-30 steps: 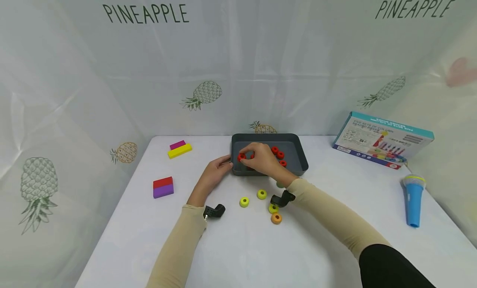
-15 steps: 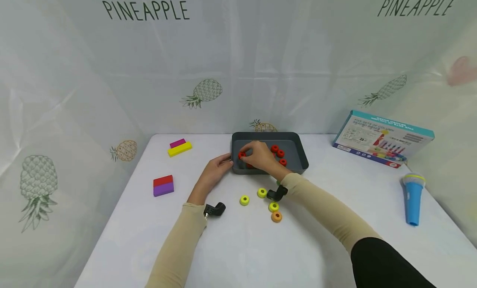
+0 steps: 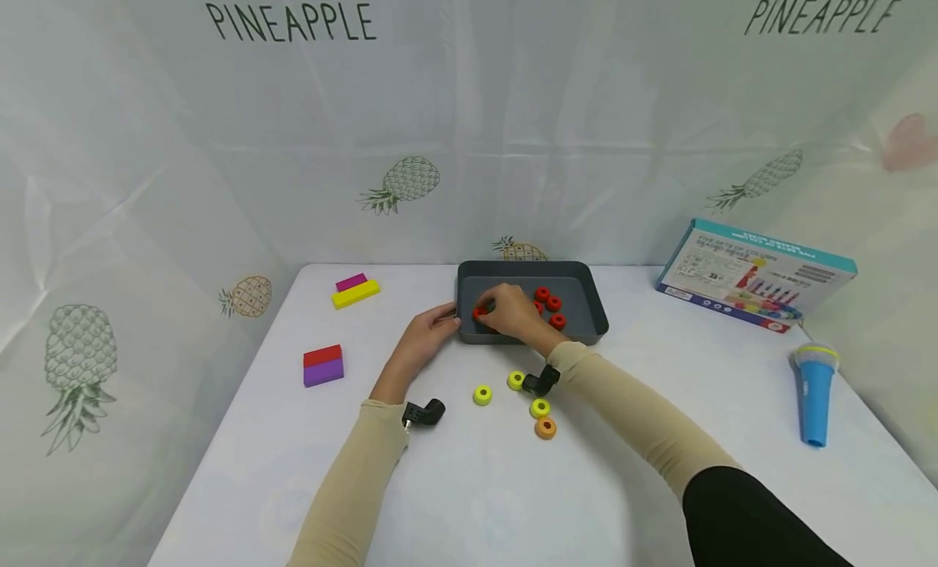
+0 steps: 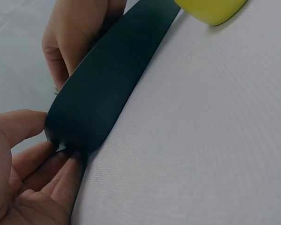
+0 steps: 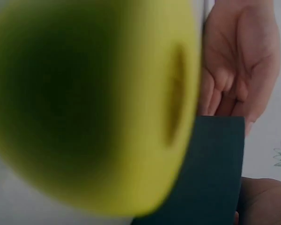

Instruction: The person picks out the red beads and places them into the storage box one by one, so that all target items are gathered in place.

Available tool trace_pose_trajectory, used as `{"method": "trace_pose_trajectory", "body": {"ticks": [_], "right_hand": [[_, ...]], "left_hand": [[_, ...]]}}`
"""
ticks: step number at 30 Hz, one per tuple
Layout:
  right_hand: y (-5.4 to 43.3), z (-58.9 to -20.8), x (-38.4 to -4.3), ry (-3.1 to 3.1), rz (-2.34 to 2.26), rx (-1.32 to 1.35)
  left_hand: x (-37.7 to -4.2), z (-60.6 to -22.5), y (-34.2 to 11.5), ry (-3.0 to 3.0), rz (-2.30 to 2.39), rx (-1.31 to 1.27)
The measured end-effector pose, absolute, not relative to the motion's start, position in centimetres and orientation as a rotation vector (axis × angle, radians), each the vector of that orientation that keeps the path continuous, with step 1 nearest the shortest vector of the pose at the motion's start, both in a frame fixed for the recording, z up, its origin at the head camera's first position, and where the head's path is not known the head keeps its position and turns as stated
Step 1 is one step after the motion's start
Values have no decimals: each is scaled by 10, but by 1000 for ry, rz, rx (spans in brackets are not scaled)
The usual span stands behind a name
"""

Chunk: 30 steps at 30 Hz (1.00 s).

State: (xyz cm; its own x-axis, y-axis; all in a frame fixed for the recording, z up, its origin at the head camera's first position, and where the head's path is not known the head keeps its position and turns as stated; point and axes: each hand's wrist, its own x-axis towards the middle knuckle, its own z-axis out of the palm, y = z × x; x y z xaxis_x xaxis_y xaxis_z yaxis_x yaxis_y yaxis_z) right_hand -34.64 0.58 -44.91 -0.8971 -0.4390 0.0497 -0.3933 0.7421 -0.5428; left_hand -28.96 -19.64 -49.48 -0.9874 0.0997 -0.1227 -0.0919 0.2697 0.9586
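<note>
A dark grey rectangular tray (image 3: 586, 294) lies at the back middle of the table with several red ring-shaped beads (image 3: 554, 304) in it. My left hand (image 3: 421, 339) holds the tray's near-left corner; in the left wrist view its thumb and fingertips meet the corner wall. My right hand (image 3: 509, 310) reaches into the tray's left part, thumb and forefinger pinching a red bead (image 3: 478, 314). The fingertips partly cover that bead. In the right wrist view, a large blurred yellow-green bead (image 5: 154, 178) hides much of the work.
Several yellow beads (image 3: 482, 395) and an orange bead (image 3: 545, 428) lie before the tray. Red and purple blocks (image 3: 323, 371) and yellow and magenta blocks (image 3: 356, 294) sit at left. A printed box (image 3: 755, 275) and a blue toy microphone (image 3: 815, 396) stand at right.
My right hand has lowered slightly at the tray's left, the pinched red bead with it. Its forearm has shifted left, and a green bead near the wrist is now hidden. My left hand keeps its place.
</note>
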Motion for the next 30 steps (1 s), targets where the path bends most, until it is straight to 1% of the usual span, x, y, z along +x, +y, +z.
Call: {"method": "trace_pose_trajectory", "body": {"ticks": [12, 21, 25, 30], "right_hand": [[4, -451, -342, 2858, -879, -640], [21, -443, -335, 2853, -987, -698], [30, -433, -328, 2888, -1070, -723], [44, -427, -309, 2928, -1087, -650]], "left_hand": [[-290, -497, -198, 2373, 1811, -7], [-288, -495, -191, 2355, 1817, 11], [-288, -493, -197, 2368, 1800, -35], [-283, -491, -211, 2511, 1713, -11]]}}
